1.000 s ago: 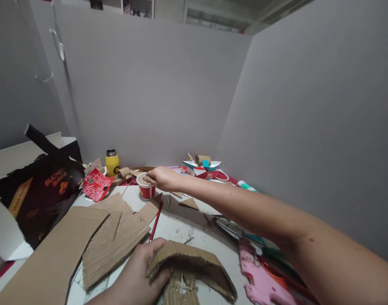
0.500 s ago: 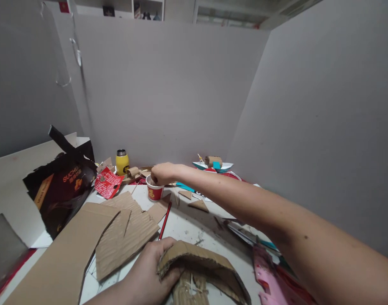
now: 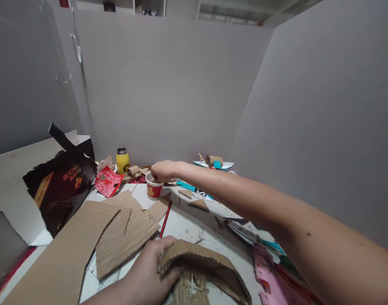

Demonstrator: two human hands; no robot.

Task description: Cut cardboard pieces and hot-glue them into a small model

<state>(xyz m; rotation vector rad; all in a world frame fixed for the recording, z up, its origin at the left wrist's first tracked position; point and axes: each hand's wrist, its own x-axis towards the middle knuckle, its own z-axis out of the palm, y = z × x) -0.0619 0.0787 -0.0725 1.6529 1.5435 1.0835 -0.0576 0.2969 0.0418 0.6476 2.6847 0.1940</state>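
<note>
Cardboard arch [image 3: 206, 255]: left end gripped between fingers of left hand [image 3: 147, 267]. Right hand [image 3: 164, 170]: at mouth of cup [image 3: 154, 192]; finger closure indeterminable.

Craft workspace, home or office unclear: desk [image 3: 181, 224], grey panel [image 3: 162, 84] along far edge, cut cardboard [image 3: 63, 245] at near-left corner, shelf [image 3: 165, 8] beyond panel.
</note>
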